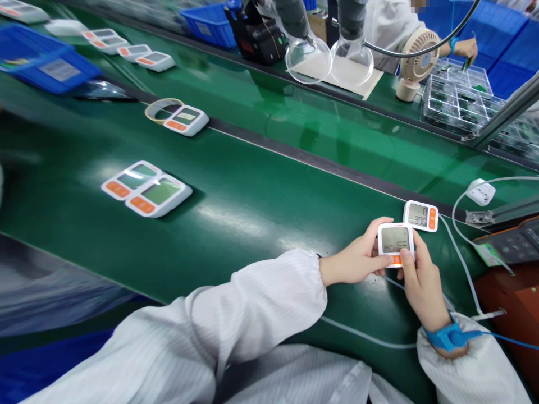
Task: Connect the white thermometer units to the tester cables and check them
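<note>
Between both hands I hold a small white digital monitor [394, 238] with a grey LCD screen and orange buttons. My left hand [356, 261] grips its left side, thumb at the orange buttons. On the right side my right hand [423, 280] closes round it, its thumb also at the buttons; a blue wrist strap circles that wrist. Just behind lies a second white monitor [421, 216], its screen showing digits. Farther left, two more monitors [158, 196] rest side by side on the green work surface [261, 207].
Another monitor [185, 120] sits by a roll of tape [162, 109] near the dark divider. Several monitors [155, 60] stand beyond, beside a blue bin [54, 70]. At right are a cable, a white plug [480, 192] and a reddish-brown box [511, 306]. A co-worker's hand [465, 50] works over clear trays [455, 104].
</note>
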### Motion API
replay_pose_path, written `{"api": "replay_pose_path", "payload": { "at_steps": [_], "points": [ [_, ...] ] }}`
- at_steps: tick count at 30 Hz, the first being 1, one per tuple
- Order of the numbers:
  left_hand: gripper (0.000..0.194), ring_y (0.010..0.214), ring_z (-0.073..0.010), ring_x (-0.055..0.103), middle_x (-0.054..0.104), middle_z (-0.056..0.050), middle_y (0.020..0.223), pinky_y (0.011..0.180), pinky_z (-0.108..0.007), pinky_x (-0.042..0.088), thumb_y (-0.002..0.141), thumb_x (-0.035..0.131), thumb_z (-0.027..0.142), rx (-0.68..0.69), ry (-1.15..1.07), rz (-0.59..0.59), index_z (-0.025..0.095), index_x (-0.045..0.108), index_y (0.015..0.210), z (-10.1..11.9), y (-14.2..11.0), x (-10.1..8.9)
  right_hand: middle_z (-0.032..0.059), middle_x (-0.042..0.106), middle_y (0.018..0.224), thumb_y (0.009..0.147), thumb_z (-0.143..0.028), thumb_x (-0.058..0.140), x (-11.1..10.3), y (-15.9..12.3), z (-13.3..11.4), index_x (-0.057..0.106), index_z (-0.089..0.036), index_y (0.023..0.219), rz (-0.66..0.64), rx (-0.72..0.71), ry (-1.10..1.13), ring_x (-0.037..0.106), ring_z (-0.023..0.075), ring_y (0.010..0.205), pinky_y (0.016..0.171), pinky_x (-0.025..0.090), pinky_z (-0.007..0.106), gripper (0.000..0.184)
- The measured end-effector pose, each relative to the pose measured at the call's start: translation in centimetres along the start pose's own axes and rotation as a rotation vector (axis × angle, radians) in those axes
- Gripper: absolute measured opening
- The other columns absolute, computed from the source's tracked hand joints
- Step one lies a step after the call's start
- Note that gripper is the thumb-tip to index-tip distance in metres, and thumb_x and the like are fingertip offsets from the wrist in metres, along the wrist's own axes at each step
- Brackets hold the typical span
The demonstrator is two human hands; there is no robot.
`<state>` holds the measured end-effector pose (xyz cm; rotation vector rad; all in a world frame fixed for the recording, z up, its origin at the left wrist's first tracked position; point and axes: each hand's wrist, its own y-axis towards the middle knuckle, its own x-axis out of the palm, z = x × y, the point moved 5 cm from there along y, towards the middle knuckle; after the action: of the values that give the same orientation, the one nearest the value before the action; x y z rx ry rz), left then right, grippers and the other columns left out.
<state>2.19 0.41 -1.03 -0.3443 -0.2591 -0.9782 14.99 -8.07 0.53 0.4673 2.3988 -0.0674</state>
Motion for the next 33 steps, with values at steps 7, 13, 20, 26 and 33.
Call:
{"api": "replay_pose_path", "payload": {
  "at_steps": [7, 13, 20, 26, 33],
  "points": [
    [0.083, 0.068, -0.0129, 0.060, 0.061, -0.004, 0.100, 0.065, -0.031, 0.053, 0.087, 0.070, 0.031, -0.009, 0.034, -0.017, 0.027, 0.020, 0.153, -0.1, 0.1, -0.2, 0.0019, 0.062, 0.077, 0.108, -0.052, 0.040, -0.1, 0.0, 0.2, 0.052, -0.018, 0.149, 0.032, -0.022, -0.037, 0.061, 0.0174, 0.059, 0.058, 0.050, 0.023, 0.054],
    [0.052, 0.070, -0.0120, 0.058, 0.064, -0.004, 0.098, 0.066, -0.027, 0.048, 0.088, 0.064, 0.030, 0.096, 0.434, 0.129, 0.020, 0.050, 0.137, 1.5, 0.9, -3.0, 0.0054, 0.066, 0.095, 0.106, -0.054, 0.047, 0.4, 0.2, 1.4, 0.052, -0.017, 0.147, 0.101, -0.024, -0.043, 0.065, 0.0181, 0.072, 0.067, 0.054, 0.026, 0.055],
    [0.053, 0.074, -0.0124, 0.062, 0.065, -0.012, 0.124, 0.074, -0.031, 0.052, 0.088, 0.063, 0.035, 0.065, 0.620, 0.297, 0.017, 0.052, 0.137, 3.8, 0.9, -6.1, 0.0136, 0.055, 0.131, 0.107, -0.038, 0.051, 0.7, 0.4, 0.8, 0.050, -0.016, 0.142, 0.157, -0.155, 0.097, 0.066, 0.0171, 0.097, 0.079, 0.059, 0.026, 0.042],
    [0.044, 0.109, -0.0205, 0.064, 0.066, -0.013, 0.129, 0.098, -0.036, 0.051, 0.093, 0.055, 0.036, 0.179, 0.935, 0.615, 0.012, 0.061, 0.129, 7.5, -4.3, -11.1, 0.0079, 0.062, 0.106, 0.105, -0.028, 0.058, 2.3, -0.4, -2.0, 0.063, -0.016, 0.110, -0.081, -0.501, -0.180, 0.061, 0.0224, 0.094, 0.080, 0.055, 0.036, 0.014],
    [0.070, 0.149, -0.0462, 0.022, 0.031, -0.025, 0.161, 0.113, -0.071, 0.025, 0.097, 0.044, 0.054, -0.266, 1.448, 1.311, 0.006, 0.045, 0.148, 9.8, -16.8, -22.9, 0.0056, 0.061, 0.099, 0.103, -0.016, 0.058, 3.5, -1.1, -2.6, 0.059, -0.016, 0.089, -0.205, -0.556, -0.233, 0.058, 0.0236, 0.091, 0.078, 0.050, 0.038, 0.014]
  ]
}}
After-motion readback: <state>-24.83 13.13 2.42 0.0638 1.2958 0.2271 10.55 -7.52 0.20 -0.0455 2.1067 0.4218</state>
